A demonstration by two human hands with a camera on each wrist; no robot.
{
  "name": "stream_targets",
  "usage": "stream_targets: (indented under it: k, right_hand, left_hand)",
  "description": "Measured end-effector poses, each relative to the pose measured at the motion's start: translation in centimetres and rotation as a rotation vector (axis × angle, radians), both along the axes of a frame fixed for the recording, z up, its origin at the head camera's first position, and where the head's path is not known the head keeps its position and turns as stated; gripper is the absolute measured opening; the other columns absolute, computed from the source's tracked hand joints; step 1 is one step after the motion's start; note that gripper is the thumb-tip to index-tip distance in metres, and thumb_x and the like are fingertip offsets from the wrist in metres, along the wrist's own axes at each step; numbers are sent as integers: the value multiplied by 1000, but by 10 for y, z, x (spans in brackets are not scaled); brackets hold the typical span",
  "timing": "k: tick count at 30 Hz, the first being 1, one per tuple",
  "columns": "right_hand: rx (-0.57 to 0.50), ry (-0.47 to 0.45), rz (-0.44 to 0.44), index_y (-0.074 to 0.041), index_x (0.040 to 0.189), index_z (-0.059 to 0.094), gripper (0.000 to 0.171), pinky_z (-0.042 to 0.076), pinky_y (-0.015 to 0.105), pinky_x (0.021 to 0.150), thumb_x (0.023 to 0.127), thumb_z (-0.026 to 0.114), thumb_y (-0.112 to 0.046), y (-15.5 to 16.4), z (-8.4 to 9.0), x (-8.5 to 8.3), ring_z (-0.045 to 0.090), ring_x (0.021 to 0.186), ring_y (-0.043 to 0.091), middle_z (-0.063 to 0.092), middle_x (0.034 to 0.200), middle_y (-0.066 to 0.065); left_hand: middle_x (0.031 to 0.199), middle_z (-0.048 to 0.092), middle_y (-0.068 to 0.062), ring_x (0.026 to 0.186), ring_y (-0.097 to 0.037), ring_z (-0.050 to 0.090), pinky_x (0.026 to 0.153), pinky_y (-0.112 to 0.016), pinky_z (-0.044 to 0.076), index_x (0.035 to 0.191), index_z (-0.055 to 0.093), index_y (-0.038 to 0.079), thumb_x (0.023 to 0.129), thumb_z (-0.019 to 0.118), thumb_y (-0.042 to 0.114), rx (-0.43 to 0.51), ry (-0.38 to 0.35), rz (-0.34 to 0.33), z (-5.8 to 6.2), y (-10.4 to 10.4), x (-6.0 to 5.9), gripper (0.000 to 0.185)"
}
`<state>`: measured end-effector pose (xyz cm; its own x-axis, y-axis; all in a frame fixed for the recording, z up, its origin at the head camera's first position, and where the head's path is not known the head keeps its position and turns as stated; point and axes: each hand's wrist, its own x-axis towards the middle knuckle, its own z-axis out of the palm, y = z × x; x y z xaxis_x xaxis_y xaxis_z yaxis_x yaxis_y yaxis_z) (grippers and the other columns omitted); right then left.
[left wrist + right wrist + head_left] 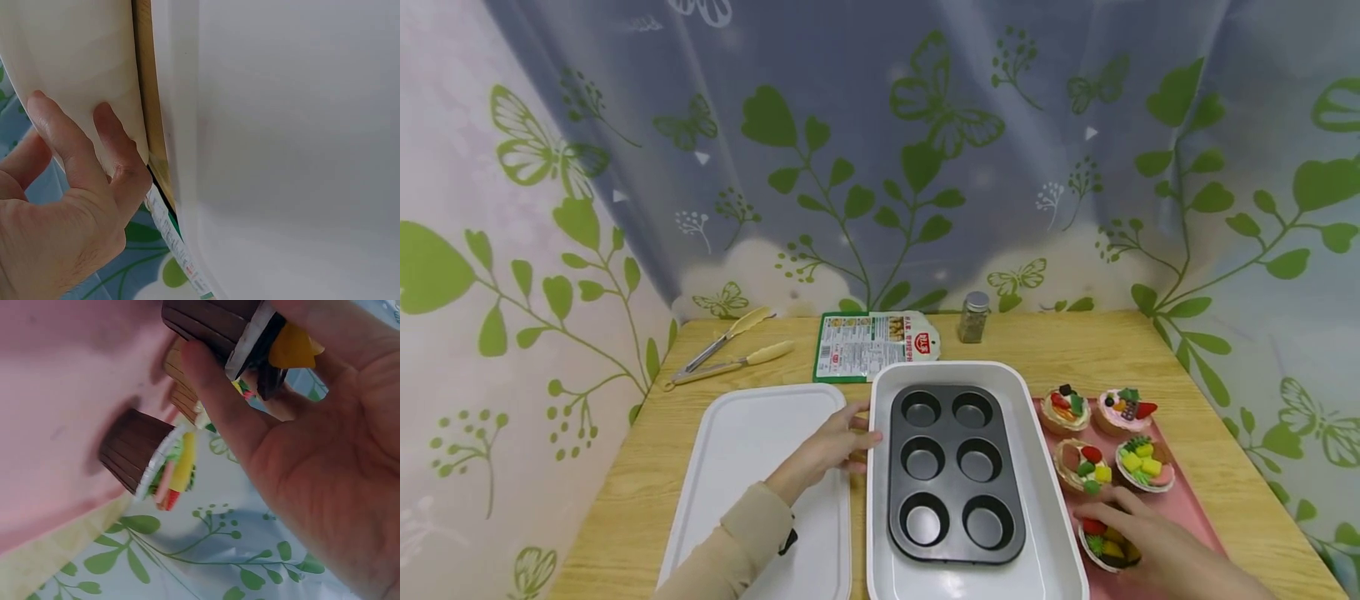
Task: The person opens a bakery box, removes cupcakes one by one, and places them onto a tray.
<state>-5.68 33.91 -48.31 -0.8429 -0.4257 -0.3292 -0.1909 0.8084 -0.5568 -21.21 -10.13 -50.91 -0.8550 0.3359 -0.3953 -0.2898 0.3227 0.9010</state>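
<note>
My right hand (1165,537) grips a toy cupcake (1107,548) at the near end of a pink tray (1183,492). In the right wrist view, the fingers of that hand (325,437) go around the dark brown cup (212,325) and its white rim; the topping is partly hidden. My left hand (831,448) touches the left wall of a deep white container (876,508) with its fingertips. Its fingers (69,144) lie lightly bent against that wall in the left wrist view. Inside the container lies a dark muffin tin (951,471) whose cups hold nothing.
Several other fruit-topped cupcakes (1145,463) stand on the pink tray. A flat white tray (760,492) lies left of the container. Tongs (730,350), a printed green-and-white packet (876,343) and a spice jar (973,318) are along the back, before a patterned curtain.
</note>
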Motion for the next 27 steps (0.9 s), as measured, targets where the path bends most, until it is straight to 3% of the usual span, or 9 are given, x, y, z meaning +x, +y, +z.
stream_targets:
  k: [6, 10, 13, 16, 18, 23, 25, 27]
  right_hand:
    - [82, -11, -38, -30, 149, 56, 76, 63, 30, 86, 83, 86, -52, -7, -8, 1, 53, 111, 17, 49, 141, 6]
    - [70, -22, -36, -30, 148, 55, 74, 63, 30, 85, 83, 87, -48, -6, -12, -1, 53, 112, 21, 47, 141, 8]
    - [34, -43, -35, -20, 153, 51, 82, 64, 31, 85, 84, 87, -45, -4, -13, -1, 54, 120, 33, 45, 147, 22]
    - [27, -85, -60, -10, 156, 46, 91, 66, 40, 87, 84, 88, -45, -3, -10, 1, 53, 125, 45, 39, 154, 34]
    - [50, -110, -88, -6, 157, 44, 94, 65, 49, 88, 84, 88, -44, -4, -4, 2, 54, 127, 47, 39, 154, 36]
    - [116, -129, -171, -12, 156, 46, 86, 62, 59, 91, 87, 84, -45, -10, 25, -2, 58, 127, 43, 47, 153, 27]
    - [125, -86, -182, -12, 156, 48, 80, 62, 59, 91, 90, 80, -46, -15, 39, -7, 60, 127, 42, 48, 155, 27]
    - [137, 17, -153, -12, 153, 50, 75, 63, 56, 89, 93, 77, -47, -23, 48, -12, 66, 120, 36, 49, 155, 27]
  left_hand:
    - [136, 58, -19, 98, -21, 67, 65, -27, 62, 158, 44, 14, 101, 69, 15, -5, -3, 5, 2, -6, -1, 62]
    - [137, 58, -20, 99, -22, 68, 66, -28, 62, 158, 44, 14, 101, 69, 15, -4, -3, 15, 2, -7, -1, 62]
    - [138, 58, -20, 97, -22, 68, 66, -28, 62, 157, 44, 12, 102, 69, 16, -2, 4, 9, 2, -6, 1, 61]
    - [138, 57, -20, 94, -21, 68, 65, -27, 62, 156, 45, 11, 103, 68, 17, -7, 11, 3, 3, -4, 5, 59]
    - [137, 57, -20, 94, -21, 68, 65, -27, 62, 156, 45, 11, 103, 67, 17, -13, 16, 3, 3, -3, 6, 58]
    - [131, 59, -19, 93, -21, 67, 63, -28, 61, 157, 44, 10, 102, 66, 15, -35, 43, -7, 5, 0, 7, 59]
    - [131, 58, -20, 89, -21, 66, 62, -29, 59, 159, 39, 7, 103, 64, 15, -52, 70, -27, 7, 1, 7, 61]
    - [133, 58, -22, 82, -26, 66, 62, -32, 58, 161, 32, 3, 105, 62, 15, -91, 106, -53, 9, 2, 7, 65]
